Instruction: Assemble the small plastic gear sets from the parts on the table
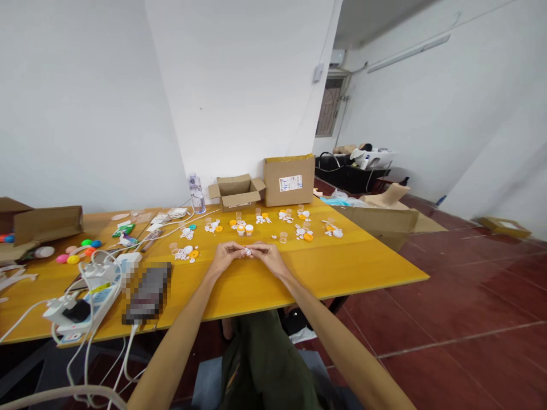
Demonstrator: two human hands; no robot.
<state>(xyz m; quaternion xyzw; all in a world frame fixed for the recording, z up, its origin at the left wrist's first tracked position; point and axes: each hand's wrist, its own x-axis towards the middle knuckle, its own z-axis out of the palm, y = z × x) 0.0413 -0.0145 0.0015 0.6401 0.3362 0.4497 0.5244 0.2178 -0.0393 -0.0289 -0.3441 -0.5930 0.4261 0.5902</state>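
Observation:
My left hand [226, 255] and my right hand [268, 257] meet over the yellow table, both closed in a pinch on one small white plastic part [248, 251]. Its exact shape is too small to make out. Just beyond my fingers stand two small round containers in white and orange, a left one [241, 230] and a right one [249, 230]. A clear plastic cup [283, 237] stands to the right of them, beside a few tiny white pieces [274, 236]. Around these lie several small heaps of white parts, orange rings and clear cups, such as the heap at left [187, 253].
An open cardboard box [240, 200] and a closed one [289, 191] stand at the back by a water bottle [197, 193]. On the left are a phone [148, 293], a power strip [111, 300] with cables, and colourful balls [73, 259]. The table's edge [371, 291] runs along the right.

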